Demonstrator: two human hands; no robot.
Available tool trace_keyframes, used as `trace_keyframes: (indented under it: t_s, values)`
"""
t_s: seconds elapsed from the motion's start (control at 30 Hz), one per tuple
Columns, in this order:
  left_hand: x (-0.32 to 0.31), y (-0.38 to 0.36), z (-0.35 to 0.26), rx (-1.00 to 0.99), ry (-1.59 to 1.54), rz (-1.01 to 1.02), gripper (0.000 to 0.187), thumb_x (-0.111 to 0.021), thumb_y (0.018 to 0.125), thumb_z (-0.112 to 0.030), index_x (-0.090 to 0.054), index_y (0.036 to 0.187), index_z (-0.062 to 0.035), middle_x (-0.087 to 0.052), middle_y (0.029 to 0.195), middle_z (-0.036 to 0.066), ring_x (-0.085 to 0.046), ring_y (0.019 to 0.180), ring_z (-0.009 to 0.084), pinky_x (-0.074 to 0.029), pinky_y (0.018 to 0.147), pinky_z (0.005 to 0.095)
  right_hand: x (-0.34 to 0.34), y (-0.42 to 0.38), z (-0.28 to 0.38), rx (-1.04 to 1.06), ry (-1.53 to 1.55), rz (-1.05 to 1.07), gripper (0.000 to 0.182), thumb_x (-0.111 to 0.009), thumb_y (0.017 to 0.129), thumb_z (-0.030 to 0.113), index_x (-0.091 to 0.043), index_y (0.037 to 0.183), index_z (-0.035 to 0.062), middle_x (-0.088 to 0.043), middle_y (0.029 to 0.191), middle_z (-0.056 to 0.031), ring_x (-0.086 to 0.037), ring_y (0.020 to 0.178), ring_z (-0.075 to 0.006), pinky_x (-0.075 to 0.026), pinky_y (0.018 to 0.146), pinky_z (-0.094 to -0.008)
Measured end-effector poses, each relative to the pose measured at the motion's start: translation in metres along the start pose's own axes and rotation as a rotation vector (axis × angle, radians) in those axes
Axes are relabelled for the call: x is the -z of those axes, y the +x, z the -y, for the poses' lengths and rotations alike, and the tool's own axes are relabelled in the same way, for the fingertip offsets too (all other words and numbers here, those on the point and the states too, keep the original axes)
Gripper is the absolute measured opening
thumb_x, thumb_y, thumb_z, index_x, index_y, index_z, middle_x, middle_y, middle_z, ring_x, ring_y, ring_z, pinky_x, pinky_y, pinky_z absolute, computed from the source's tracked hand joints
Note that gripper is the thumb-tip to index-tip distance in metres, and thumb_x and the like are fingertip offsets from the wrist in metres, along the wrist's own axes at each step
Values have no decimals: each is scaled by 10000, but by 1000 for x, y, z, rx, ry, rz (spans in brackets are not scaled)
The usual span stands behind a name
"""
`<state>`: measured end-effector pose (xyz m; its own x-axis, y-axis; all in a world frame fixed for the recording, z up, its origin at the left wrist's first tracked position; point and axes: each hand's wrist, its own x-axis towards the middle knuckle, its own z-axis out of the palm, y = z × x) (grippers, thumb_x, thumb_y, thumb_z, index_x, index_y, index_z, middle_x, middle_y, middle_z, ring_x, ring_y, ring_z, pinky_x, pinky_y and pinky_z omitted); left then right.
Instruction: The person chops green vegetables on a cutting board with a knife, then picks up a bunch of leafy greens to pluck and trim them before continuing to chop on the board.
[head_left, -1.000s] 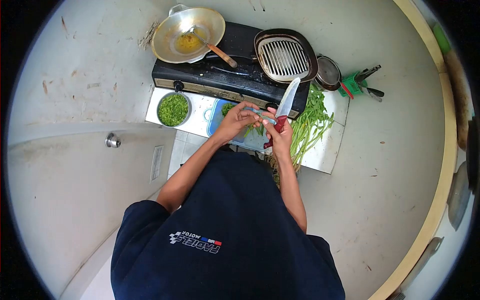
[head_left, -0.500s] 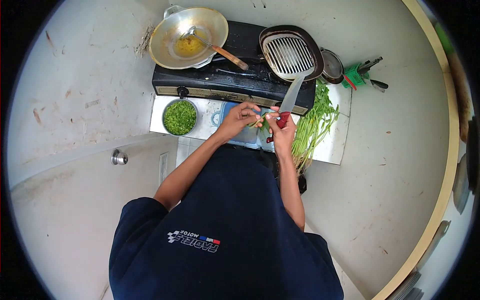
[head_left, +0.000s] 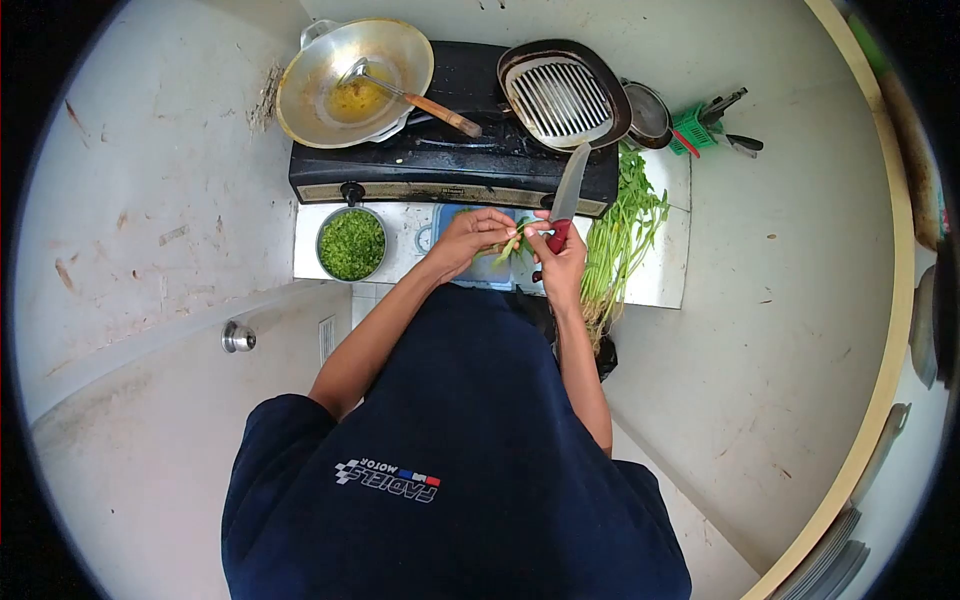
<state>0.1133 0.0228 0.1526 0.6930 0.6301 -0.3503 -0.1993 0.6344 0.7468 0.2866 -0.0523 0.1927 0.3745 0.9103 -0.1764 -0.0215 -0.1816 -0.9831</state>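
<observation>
My left hand (head_left: 470,243) is closed, its fingertips pinching a small green stem (head_left: 508,248) with a bit of leaf. Gripped in my right hand (head_left: 563,272) is a knife (head_left: 568,188) with a red handle, its blade pointing up and away toward the stove. The right thumb and fingertips also meet the greens, close beside the left fingertips. Both hands are held above a blue cutting board (head_left: 484,278), which they partly cover. To the right lies a bunch of long-stemmed leafy greens (head_left: 622,235), roots toward me. A round bowl of chopped greens (head_left: 352,245) stands at the left.
A black gas stove (head_left: 420,172) spans the back of the white counter (head_left: 660,285). On it are a wok (head_left: 300,100) with a wooden-handled ladle (head_left: 440,112) and a square grill pan (head_left: 560,97). A strainer (head_left: 648,112) and green basket of utensils (head_left: 692,128) stand right. Walls close in both sides.
The greens between my fingertips have turned, with a leafy piece now hanging lower. The knife blade stands more upright. The whole view has shifted slightly.
</observation>
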Motion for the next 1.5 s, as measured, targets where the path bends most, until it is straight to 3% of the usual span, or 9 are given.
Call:
trace_keyframes:
  t_s: [0.37, 0.97, 1.17, 1.5]
  values:
    - [0, -1, -6, -25, 78, -13, 177, -747, 951, -135, -695, 1103, -61, -740, 1029, 35, -688, 970, 109, -506, 838, 248, -5, 5, -9, 31, 23, -23, 287, -764, 931, 66, -668, 1196, 13, -679, 930, 11, -529, 636, -30, -425, 563, -208]
    - [7, -5, 1, -210, 236, -122, 194, -702, 987, -129, -706, 1142, -11, -725, 1033, 40, -678, 991, 114, -519, 899, 271, -6, 5, -21, -34, 46, -44, 260, -748, 929, 46, -655, 1169, 13, -689, 941, 0, -532, 645, -41, -438, 576, -217]
    - [5, -6, 1, -195, 241, -147, 222, -713, 966, -85, -723, 1163, 17, -747, 1050, 72, -702, 993, 128, -547, 907, 269, -2, 3, -17, -64, 36, -55, 247, -733, 931, 32, -657, 1165, 14, -688, 953, -8, -535, 653, -46, -449, 591, -218]
    - [5, -4, 3, -167, 311, -129, 239, -714, 981, -153, -734, 1172, -10, -744, 1068, 53, -681, 1011, 123, -517, 921, 276, 3, 1, -20, -48, 32, -26, 252, -739, 929, 47, -664, 1166, 7, -701, 963, -14, -525, 640, -47, -441, 581, -219]
